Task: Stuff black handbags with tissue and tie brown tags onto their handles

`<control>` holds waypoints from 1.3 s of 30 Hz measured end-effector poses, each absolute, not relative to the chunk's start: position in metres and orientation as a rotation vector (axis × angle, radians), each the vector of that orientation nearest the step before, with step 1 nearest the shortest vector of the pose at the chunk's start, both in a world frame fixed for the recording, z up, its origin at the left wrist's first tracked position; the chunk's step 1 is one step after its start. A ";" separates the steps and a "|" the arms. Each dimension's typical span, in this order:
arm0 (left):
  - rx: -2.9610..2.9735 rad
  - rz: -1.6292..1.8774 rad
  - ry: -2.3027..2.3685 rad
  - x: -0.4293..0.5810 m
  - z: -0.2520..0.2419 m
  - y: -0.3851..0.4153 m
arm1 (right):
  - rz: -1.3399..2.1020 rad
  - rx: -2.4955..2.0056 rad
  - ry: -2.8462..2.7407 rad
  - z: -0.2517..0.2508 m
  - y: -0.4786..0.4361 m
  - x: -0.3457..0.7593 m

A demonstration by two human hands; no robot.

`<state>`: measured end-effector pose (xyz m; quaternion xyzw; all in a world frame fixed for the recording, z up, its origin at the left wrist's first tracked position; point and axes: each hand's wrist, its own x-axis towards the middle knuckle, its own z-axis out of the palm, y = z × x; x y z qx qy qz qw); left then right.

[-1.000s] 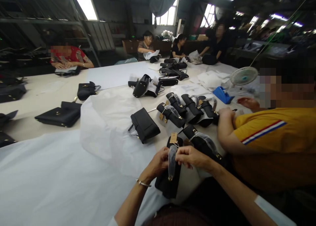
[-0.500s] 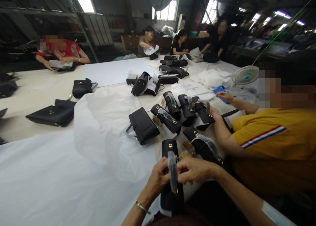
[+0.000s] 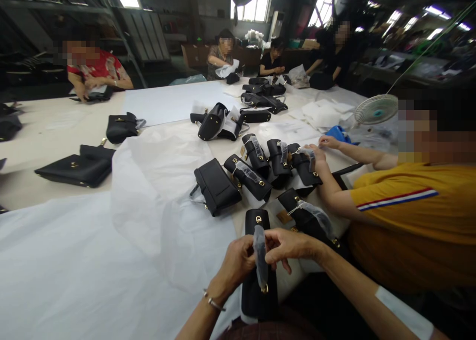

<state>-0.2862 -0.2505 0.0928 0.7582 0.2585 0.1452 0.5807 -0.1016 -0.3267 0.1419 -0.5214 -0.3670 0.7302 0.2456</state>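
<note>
A black handbag [image 3: 259, 300] with gold hardware lies at the table's near edge, in front of my body. Its handle [image 3: 261, 260] stands up, wrapped in clear plastic. On the handle's left side, my left hand [image 3: 240, 255] has its fingers closed against the wrapped handle. My right hand [image 3: 286, 248] is at the handle's right side, thumb and index finger pinched near the wrapping and the other fingers loosely curled below. What the right fingertips hold is too small to make out.
Several black handbags [image 3: 217, 186] lie beyond my hands. White sheeting [image 3: 92, 260] covers the table's left part. A person in a yellow shirt [image 3: 401, 191] works close on my right, near a fan [image 3: 376, 109]. Other people sit along the far side.
My right hand has lifted slightly, and its lower fingers have spread from a tighter curl. My left hand stays by the handle. The view has shifted a little.
</note>
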 end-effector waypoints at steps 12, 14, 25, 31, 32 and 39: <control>1.553 0.493 0.659 -0.285 0.086 -0.254 | 2.053 -1.335 -0.905 0.142 -0.321 -0.106; 1.477 0.463 0.662 -0.284 0.088 -0.254 | 2.117 -1.226 -0.828 0.138 -0.320 -0.108; 1.479 0.480 0.656 -0.287 0.087 -0.246 | 2.166 -1.044 -0.672 0.123 -0.317 -0.109; 1.181 0.499 0.714 -0.292 0.080 -0.243 | 1.663 -1.498 -0.770 0.131 -0.320 -0.100; 1.061 0.492 0.711 -0.293 0.080 -0.242 | 1.517 -1.618 -0.825 0.132 -0.322 -0.100; 0.670 0.419 0.654 -0.305 0.078 -0.236 | 0.987 -2.006 -1.105 0.113 -0.339 -0.110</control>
